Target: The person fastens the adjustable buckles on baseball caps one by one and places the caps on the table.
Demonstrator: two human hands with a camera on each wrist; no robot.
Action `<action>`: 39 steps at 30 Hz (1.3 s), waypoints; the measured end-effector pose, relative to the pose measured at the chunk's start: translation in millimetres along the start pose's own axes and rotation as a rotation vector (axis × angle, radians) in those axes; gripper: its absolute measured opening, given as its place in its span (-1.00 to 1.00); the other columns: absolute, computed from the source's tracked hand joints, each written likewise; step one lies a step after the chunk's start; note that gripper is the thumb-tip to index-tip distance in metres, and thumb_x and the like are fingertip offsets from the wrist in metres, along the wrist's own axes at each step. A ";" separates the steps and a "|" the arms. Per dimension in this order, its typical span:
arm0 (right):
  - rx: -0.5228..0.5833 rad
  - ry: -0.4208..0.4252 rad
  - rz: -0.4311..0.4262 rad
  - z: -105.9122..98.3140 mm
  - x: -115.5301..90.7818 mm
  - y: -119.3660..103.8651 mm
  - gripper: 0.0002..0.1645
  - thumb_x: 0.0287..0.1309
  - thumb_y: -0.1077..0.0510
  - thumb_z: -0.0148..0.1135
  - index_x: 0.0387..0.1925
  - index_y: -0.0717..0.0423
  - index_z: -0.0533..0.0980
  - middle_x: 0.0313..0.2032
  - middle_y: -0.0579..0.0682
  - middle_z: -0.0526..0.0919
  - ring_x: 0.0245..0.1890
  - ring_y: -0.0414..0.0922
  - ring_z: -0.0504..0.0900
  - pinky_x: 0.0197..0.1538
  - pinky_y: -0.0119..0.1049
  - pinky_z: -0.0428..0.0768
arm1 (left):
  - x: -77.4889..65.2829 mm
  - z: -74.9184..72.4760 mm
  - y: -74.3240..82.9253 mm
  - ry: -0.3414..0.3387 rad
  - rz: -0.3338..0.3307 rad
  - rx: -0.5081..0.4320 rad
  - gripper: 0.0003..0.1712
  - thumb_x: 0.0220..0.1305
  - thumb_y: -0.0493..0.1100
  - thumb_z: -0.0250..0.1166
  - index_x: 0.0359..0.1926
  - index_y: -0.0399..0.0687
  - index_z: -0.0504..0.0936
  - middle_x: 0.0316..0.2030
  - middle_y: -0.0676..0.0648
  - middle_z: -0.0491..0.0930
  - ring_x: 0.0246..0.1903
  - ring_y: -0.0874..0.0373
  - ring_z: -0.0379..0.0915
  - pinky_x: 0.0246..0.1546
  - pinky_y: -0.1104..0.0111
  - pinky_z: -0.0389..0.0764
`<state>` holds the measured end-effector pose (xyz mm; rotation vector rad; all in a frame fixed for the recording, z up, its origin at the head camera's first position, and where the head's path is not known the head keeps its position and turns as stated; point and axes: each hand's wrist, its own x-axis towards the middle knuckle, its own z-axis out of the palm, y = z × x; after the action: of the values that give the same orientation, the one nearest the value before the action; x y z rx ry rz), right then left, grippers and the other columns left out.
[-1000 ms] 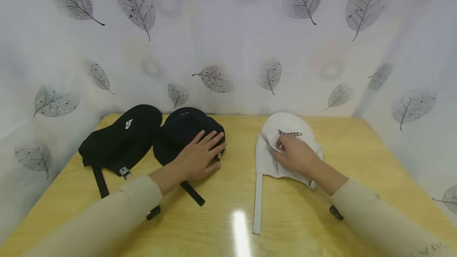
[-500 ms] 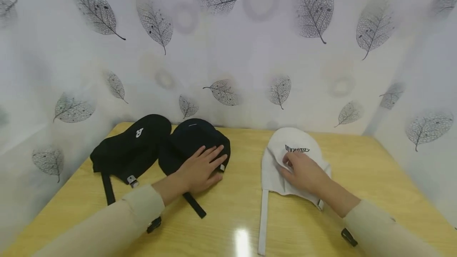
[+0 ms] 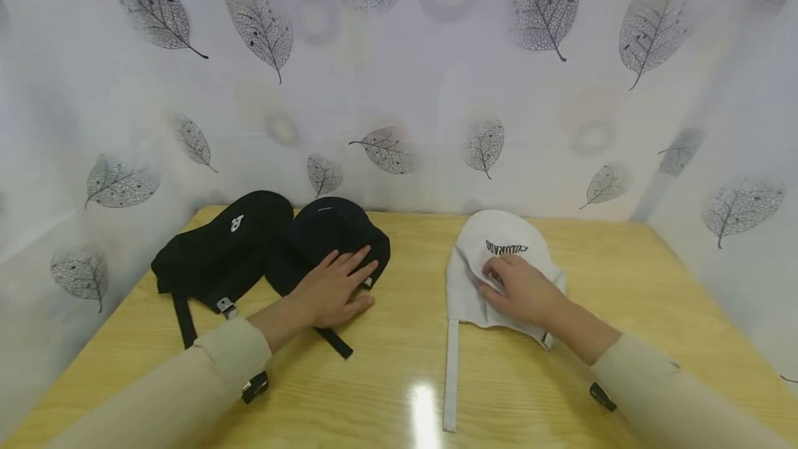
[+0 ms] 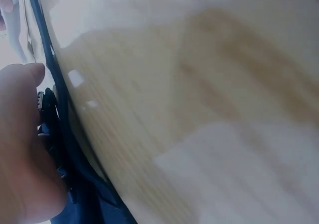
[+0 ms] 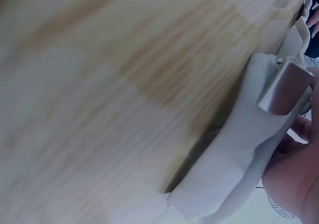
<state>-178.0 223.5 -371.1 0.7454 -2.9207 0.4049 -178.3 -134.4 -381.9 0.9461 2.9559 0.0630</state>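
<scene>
Fingers of the left hand (image 3: 333, 289) are spread and nearly straight, lying palm down on a dark navy cap (image 3: 330, 227), with the thumb held out toward the middle of the worktop (image 3: 374, 400). Fingers of the right hand (image 3: 524, 289) bend toward the thumb on the crown of a white cap (image 3: 480, 241); whether they pinch its cloth cannot be told from these views.

Three caps lie in a row toward the far side of the wood-grained worktop. At the far left is a black cap (image 3: 218, 251) with a small white emblem (image 3: 236, 223); its side meets the navy cap next to it. The white cap sits apart, to the right, with dark lettering (image 3: 506, 248) that appears upside down. Each cap has a strap pointing toward the person: a short black strap (image 3: 184, 321), a dark strap (image 3: 335, 343) beside the left wrist, and a long white strap (image 3: 451, 376) lying nearly straight. A metal clasp (image 3: 227, 307) shows at the black cap's near edge. In the right wrist view, a shiny buckle (image 5: 288, 88) sits on the white cap's edge, close to the hand.

Both arms wear pale sleeves (image 3: 156, 386). Behind the worktop, a whitish backdrop (image 3: 399, 102) carries grey skeleton-leaf prints, and a bright reflection gleams on the near wood.
</scene>
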 end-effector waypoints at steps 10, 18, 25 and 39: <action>0.031 0.001 -0.053 0.9 -2.5 -6.1 -0.67 0.08 0.03 0.24 -0.13 0.10 0.52 -0.22 -0.04 0.57 -0.16 -0.13 0.51 -0.02 -0.15 0.51 | -8.4 0.5 -6.3 -0.031 -0.048 -0.017 -0.26 0.32 0.37 -0.19 0.42 0.19 0.11 0.46 -0.04 -0.06 0.39 -0.04 0.01 0.37 -0.06 -0.08; 0.036 -0.006 -0.107 3.0 3.1 -7.1 -0.64 0.08 0.01 0.22 -0.09 0.07 0.52 -0.14 -0.02 0.56 -0.08 -0.12 0.51 0.03 -0.17 0.50 | -6.4 -2.1 -11.9 -0.043 -0.087 -0.042 -0.14 0.22 0.49 -0.23 0.43 0.20 0.07 0.46 -0.04 -0.06 0.39 -0.08 0.01 0.35 -0.10 -0.09; 0.073 -0.036 -0.159 1.8 4.9 -9.1 -0.61 0.08 -0.01 0.21 -0.06 0.05 0.52 -0.10 -0.04 0.59 -0.02 -0.12 0.52 0.10 -0.15 0.47 | -4.8 -2.8 -18.8 -0.094 -0.146 -0.047 -0.09 0.19 0.54 -0.30 0.44 0.22 -0.01 0.46 -0.03 -0.11 0.41 -0.10 -0.06 0.35 -0.14 -0.14; 0.106 -0.088 -0.201 1.3 4.6 -17.3 -0.56 0.14 -0.04 0.18 0.04 0.03 0.50 -0.02 -0.11 0.60 0.03 -0.16 0.52 0.13 -0.19 0.45 | -6.3 -3.2 -20.5 -0.089 -0.177 -0.052 -0.09 0.20 0.53 -0.29 0.45 0.19 0.00 0.46 -0.06 -0.10 0.41 -0.11 -0.07 0.33 -0.17 -0.17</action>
<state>-173.7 206.4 -367.6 1.0870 -2.8833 0.5213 -185.2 -154.8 -379.7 0.6602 2.9258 0.0891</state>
